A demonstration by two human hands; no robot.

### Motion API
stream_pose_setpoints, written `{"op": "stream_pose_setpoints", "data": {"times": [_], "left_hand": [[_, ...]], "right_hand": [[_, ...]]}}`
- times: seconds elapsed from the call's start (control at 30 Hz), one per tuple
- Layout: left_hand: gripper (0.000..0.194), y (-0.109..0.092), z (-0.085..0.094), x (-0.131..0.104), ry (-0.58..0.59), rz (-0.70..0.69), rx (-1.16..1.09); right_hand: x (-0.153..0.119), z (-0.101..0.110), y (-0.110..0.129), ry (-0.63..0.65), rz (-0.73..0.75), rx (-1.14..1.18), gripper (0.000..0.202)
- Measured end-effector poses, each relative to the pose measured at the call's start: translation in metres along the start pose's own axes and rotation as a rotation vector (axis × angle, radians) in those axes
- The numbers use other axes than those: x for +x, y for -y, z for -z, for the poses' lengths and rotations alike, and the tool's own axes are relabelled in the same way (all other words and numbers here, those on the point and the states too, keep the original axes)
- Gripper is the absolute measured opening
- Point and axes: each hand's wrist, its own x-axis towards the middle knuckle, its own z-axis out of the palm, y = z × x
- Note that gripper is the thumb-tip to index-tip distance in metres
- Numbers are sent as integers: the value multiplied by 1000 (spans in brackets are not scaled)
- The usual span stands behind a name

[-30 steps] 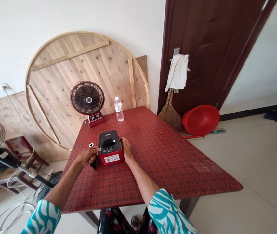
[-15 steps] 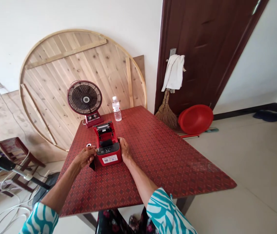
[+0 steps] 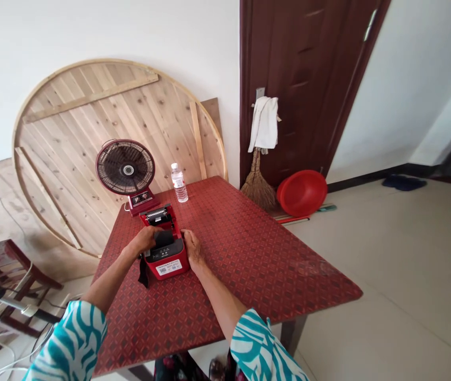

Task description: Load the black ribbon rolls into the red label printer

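Observation:
A red and black label printer (image 3: pixel 169 264) stands on the table with its lid raised and leaning back. My left hand (image 3: pixel 146 239) reaches over the printer's left side into the opened top, by a dark piece (image 3: pixel 164 238) inside. Its fingertips are hidden there, so I cannot tell whether they grip anything. Against the right wall of the printer, my right hand (image 3: pixel 192 246) is closed round the side and steadies it. A black strap (image 3: pixel 143 272) hangs down at the printer's left.
Behind the printer stand a dark red fan (image 3: pixel 128 170) and a water bottle (image 3: pixel 179 183). The patterned red table (image 3: pixel 257 259) reaches far to the right. A large round wooden board (image 3: pixel 122 116) leans on the wall. A red basin (image 3: pixel 305 193) and a broom (image 3: pixel 258 185) are by the door.
My left hand has moved from the printer's front left corner up and into its opened top. My right hand stays on the right side. The view has swung slightly right.

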Motion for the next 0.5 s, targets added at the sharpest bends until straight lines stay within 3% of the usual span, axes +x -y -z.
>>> {"op": "stream_pose_setpoints", "data": {"times": [0.13,0.27,0.4,0.5], "left_hand": [[50,-8,3,17,177,26,271],[56,-9,3,22,261,-27,331],[60,-5,-2,24,261,-48,307],[44,-2,-5,22,197,-50,220]], "right_hand": [[-1,0,1,2,3,3,40],[-1,0,3,-3,-12,8,39],[-1,1,2,-8,-18,7,40],[-1,3,3,12,-20,-2,40]]}}
